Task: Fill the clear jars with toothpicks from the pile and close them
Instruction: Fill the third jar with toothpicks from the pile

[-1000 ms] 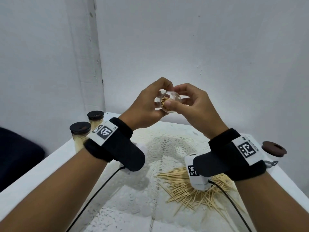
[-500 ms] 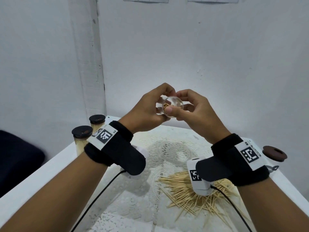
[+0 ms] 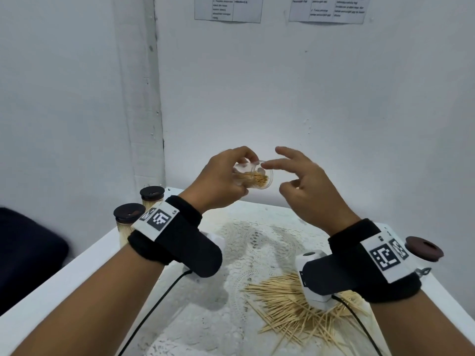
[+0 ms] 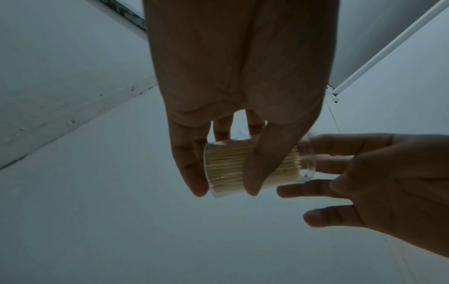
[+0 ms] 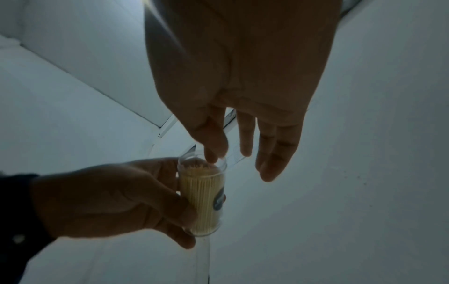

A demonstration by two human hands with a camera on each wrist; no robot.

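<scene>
Closed jars (image 3: 129, 222): we see two capped and packed, standing at the far-left edge of the surface (image 3: 84, 263); that edge is close, with a dark drop beside it.
Left hand (image 3: 218, 183): our fingers grasp the clear jar (image 3: 253, 177), lifted well above the surface and tipped with its mouth toward the right.
Change: half a second ago both hands pinched the jar together; now our right hand (image 3: 305, 191) has come off it, fingers released and spread, just beside the open mouth.
Meaning: we judge this jar nearly full and uncapped, so either one more pinch goes in or the lid follows.
Toothpicks (image 3: 290, 304): the pile lies below the right wrist, near the front-right edge.
Lid (image 3: 424, 249): a brown one rests at the far right, close to the edge.
Room: the lace middle offers free space for setting down.
</scene>
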